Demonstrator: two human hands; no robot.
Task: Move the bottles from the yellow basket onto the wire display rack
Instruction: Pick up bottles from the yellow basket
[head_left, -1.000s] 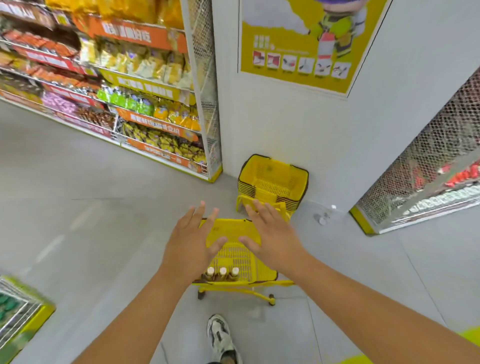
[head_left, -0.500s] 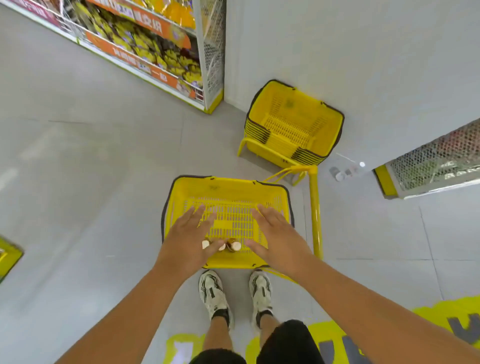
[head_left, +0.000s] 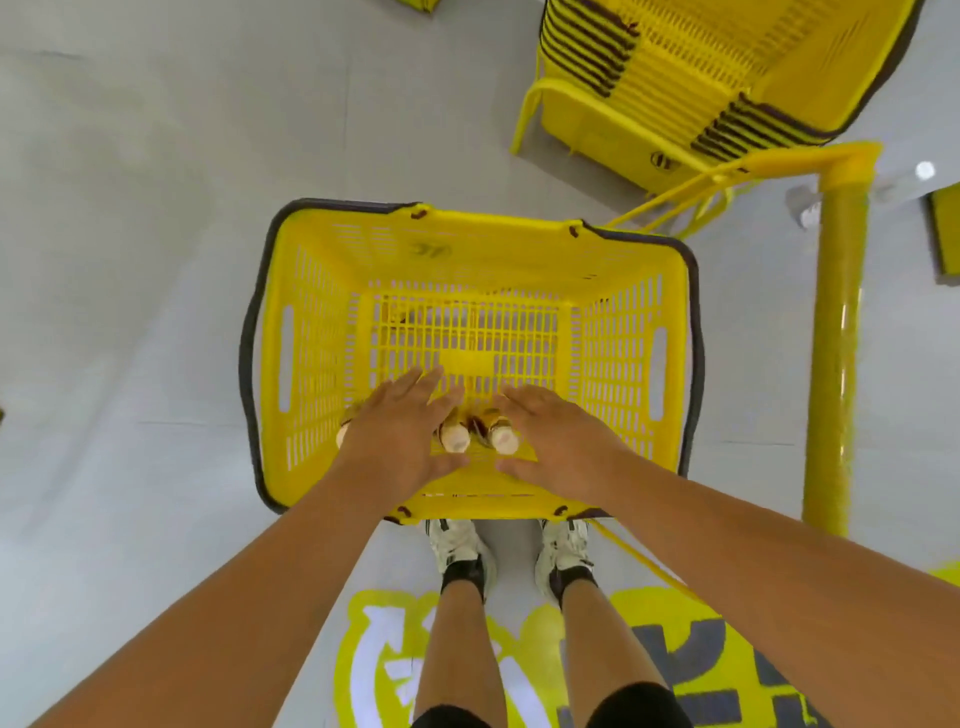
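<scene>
Head view. I look straight down into the yellow basket (head_left: 470, 332), which sits on the grey floor (head_left: 130, 260) directly in front of my shoes (head_left: 457, 545). The basket has a dark rim, slotted walls and a grid bottom.

The bottles (head_left: 456, 439) stand at the near end of the basket, close to the wall nearest me. Two pale caps show side by side between my hands; a third pale cap shows at the outer edge of my left hand. How many more lie under the hand, I cannot tell.

My left hand (head_left: 397, 434) is inside the basket, palm down, fingers straight and spread, lying over the bottles on that side. It grasps nothing that I can see; the fingers are released.

My right hand (head_left: 558, 441) is also inside the basket, palm down, fingers straight and together, just beside the rightmost visible cap. Whether it touches that bottle, I cannot tell. It holds nothing.

A stack of baskets (head_left: 717, 73) stands on a yellow frame at the upper right, well apart from my hands. A yellow post (head_left: 836, 332) stands to the right of the basket. A yellow and white floor marking (head_left: 374, 665) lies under my legs.
</scene>
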